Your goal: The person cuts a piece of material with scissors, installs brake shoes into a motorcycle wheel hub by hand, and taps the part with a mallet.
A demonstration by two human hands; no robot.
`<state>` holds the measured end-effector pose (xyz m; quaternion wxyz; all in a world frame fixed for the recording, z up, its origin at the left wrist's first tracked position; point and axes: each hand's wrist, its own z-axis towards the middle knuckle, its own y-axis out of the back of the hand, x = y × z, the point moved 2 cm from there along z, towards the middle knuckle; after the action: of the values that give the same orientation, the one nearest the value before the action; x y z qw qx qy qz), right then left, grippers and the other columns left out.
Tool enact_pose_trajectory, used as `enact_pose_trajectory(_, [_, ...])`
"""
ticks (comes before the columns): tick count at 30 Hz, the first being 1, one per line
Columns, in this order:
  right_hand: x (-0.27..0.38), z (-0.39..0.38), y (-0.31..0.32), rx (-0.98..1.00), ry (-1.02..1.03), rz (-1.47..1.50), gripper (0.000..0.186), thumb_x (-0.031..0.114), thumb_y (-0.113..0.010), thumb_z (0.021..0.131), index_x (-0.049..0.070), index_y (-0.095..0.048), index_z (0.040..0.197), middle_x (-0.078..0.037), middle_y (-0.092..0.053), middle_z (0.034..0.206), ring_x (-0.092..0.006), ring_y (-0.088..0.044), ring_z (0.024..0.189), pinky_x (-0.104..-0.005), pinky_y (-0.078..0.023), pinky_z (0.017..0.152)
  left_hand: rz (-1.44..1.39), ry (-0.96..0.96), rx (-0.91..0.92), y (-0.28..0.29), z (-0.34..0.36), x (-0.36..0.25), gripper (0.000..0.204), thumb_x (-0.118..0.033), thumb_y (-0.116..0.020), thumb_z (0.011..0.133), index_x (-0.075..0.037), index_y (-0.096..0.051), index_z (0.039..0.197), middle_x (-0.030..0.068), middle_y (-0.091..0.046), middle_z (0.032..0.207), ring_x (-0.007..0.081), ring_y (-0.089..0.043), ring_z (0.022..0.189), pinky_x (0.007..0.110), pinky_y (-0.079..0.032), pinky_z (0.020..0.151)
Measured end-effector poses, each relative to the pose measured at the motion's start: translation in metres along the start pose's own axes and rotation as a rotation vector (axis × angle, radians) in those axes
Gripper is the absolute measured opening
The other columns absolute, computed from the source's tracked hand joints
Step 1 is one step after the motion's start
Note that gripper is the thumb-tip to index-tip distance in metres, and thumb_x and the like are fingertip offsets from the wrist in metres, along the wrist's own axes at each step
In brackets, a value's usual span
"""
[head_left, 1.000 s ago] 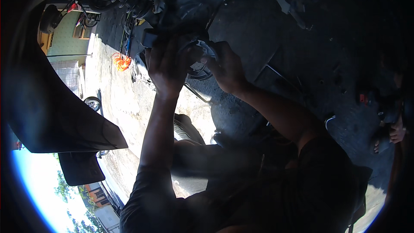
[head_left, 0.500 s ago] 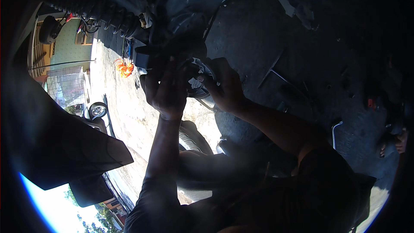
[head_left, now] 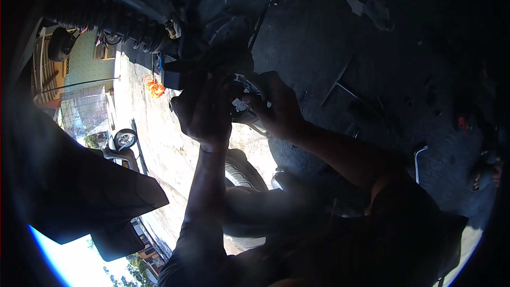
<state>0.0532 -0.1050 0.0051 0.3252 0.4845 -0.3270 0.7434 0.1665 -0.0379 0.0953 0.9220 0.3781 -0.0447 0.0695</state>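
Observation:
In deep shade under a vehicle, a round dark part with a ring-like rim sits between my hands, pale light showing through its middle. My left hand is closed against its left side, fingers pointing up and mostly lost in shadow. From the right, my right hand grips the rim, thumb toward the centre and fingers curled over the far edge. Above them is a dark bulky assembly, whose join with the round part I cannot make out. A coil spring strut slants down toward it from the upper left.
A T-handled wrench and an L-shaped wrench lie on the dark floor to the right. Below my hands rests a tyre. Beyond, an orange coiled bundle lies on sunlit ground. A dark angular panel juts in at left.
The whole view has shifted slightly. Both hands stay on the round part, with only a small change in how it sits between them.

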Motion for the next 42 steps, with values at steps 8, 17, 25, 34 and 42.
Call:
enact_pose_trajectory(8, [-0.001,0.004,-0.001,-0.03,0.028,0.019,0.036,0.018,-0.067,0.084,0.001,-0.057,0.114,-0.014,-0.06,0.093,-0.0262,-0.063,0.08,-0.0349,-0.049,0.069,-0.131,0.149,-0.015,-0.002,0.002,-0.001,0.031,-0.007,-0.081,0.068,-0.003,-0.072,0.097,0.0059,-0.062,0.097,0.0183,-0.058,0.089,0.03,-0.048,0.069])
enact_pose_trajectory(17, [-0.002,0.005,0.001,-0.05,0.06,0.049,0.019,0.019,-0.063,0.089,0.003,-0.064,0.1,-0.012,-0.06,0.089,-0.022,-0.062,0.077,-0.0332,-0.049,0.067,-0.092,-0.013,0.132,0.0,0.02,-0.002,0.021,-0.01,-0.076,0.071,-0.01,-0.073,0.091,0.0019,-0.068,0.097,0.0182,-0.057,0.096,0.034,-0.038,0.088])
enact_pose_trajectory(25, [-0.004,0.008,0.004,0.0,0.017,0.076,0.023,0.02,-0.065,0.088,0.002,-0.062,0.101,-0.012,-0.06,0.088,-0.0227,-0.061,0.079,-0.0339,-0.049,0.067,-0.127,-0.015,0.228,-0.002,0.018,0.001,0.017,-0.009,-0.073,0.072,-0.011,-0.072,0.089,0.0016,-0.069,0.101,0.0175,-0.058,0.102,0.036,-0.034,0.095])
enact_pose_trajectory(34, [-0.007,0.018,0.007,0.155,0.296,-0.138,0.034,0.016,-0.062,0.089,0.0,-0.046,0.113,-0.016,-0.059,0.099,-0.0201,-0.066,0.083,-0.0307,-0.052,0.069,-0.145,-0.381,0.455,0.001,0.023,0.018,0.045,-0.011,-0.069,0.062,-0.012,-0.067,0.107,0.0052,-0.057,0.126,0.0229,-0.049,0.121,0.042,-0.028,0.101])
enact_pose_trajectory(42, [-0.013,0.018,0.007,0.254,0.151,-0.107,0.038,0.013,-0.058,0.09,0.0,-0.035,0.117,-0.018,-0.059,0.099,-0.0264,-0.067,0.086,-0.0346,-0.053,0.072,-0.15,-0.165,0.873,0.022,0.038,0.017,0.098,-0.018,-0.084,0.053,-0.013,-0.038,0.139,0.0152,-0.037,0.142,0.0396,-0.029,0.132,0.05,-0.031,0.105])
